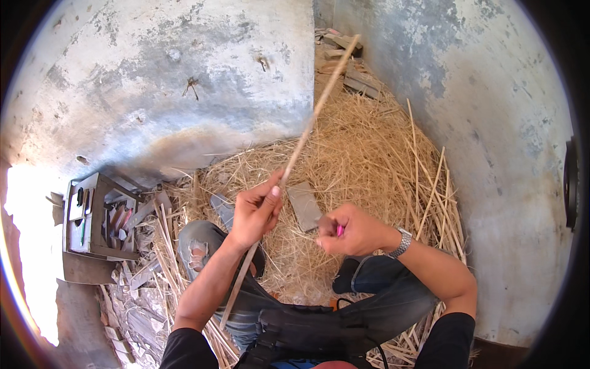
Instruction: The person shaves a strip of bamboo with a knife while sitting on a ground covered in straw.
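A long, thin pale strip of wood or split bamboo (307, 130) runs slantwise from the far pile down past my left thigh. My left hand (255, 212) pinches it near its middle, thumb on top. My right hand (353, 230), with a metal-band watch (401, 243) on the wrist, is closed to the right of the strip and apart from it. A small bright pink piece (340, 230) shows between its fingers; the rest of that thing is hidden. Between and beyond my hands a flat grey slab (302, 206) lies on the shavings.
Thin straw-coloured shavings (362, 147) cover the floor, with longer strips (433, 190) along the right wall (491, 184). At the left stands a worn wooden box-like stand (92, 215) with pens and small dark items on it. Bricks and rubble (362, 80) lie in the far corner.
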{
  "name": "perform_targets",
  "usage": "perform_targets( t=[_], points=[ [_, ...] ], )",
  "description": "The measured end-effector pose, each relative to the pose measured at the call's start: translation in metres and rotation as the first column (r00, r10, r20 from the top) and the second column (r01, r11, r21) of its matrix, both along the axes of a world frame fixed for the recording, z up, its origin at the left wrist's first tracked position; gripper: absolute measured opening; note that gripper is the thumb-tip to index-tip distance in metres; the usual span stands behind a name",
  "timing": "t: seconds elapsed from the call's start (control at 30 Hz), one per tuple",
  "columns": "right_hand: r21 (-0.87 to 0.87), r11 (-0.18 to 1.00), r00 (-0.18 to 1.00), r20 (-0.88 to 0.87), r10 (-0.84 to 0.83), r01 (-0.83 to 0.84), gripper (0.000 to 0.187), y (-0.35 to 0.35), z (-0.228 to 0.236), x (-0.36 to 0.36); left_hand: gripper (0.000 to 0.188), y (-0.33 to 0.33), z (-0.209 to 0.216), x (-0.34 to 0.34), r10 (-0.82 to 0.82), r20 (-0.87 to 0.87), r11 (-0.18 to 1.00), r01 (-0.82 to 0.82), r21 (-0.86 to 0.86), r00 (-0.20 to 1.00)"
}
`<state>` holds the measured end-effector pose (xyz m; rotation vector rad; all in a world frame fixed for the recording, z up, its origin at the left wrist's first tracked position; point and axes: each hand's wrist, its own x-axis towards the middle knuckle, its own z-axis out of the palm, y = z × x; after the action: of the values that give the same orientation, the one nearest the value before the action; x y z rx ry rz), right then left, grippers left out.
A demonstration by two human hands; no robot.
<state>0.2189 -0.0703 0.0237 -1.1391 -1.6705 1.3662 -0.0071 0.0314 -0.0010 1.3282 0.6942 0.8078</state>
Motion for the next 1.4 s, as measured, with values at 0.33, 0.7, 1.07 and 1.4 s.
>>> perform_targets(
  t=[0.33, 0.7, 1.07, 1.4],
  points=[
    [0.071, 0.836, 0.839, -0.076, -0.539, 0.544, 0.045, 0.026, 0.001, 0.008, 0.044, -0.022, 0.004, 0.004, -0.343, 0.217, 0.855, 0.399, -0.331, 0.914],
    [-0.227, 0.646, 0.556, -0.354, -0.752, 0.729, 0.038, 0.048, 0.013, 0.077, 0.044, -0.030, -0.012, 0.000, -0.434, 0.244, 0.818, 0.493, -0.296, 0.867],
    [-0.256, 0.531, 0.375, -0.471, -0.798, 0.808, 0.045, 0.048, 0.017, 0.140, 0.044, -0.034, -0.009, 0.000, -0.501, 0.094, 0.839, 0.510, -0.191, 0.860],
    [-0.156, 0.634, 0.560, -0.344, -0.754, 0.757, 0.037, 0.034, 0.016, 0.090, 0.049, -0.035, -0.001, 0.003, -0.502, -0.074, 0.864, 0.498, -0.073, 0.861]
  ],
)
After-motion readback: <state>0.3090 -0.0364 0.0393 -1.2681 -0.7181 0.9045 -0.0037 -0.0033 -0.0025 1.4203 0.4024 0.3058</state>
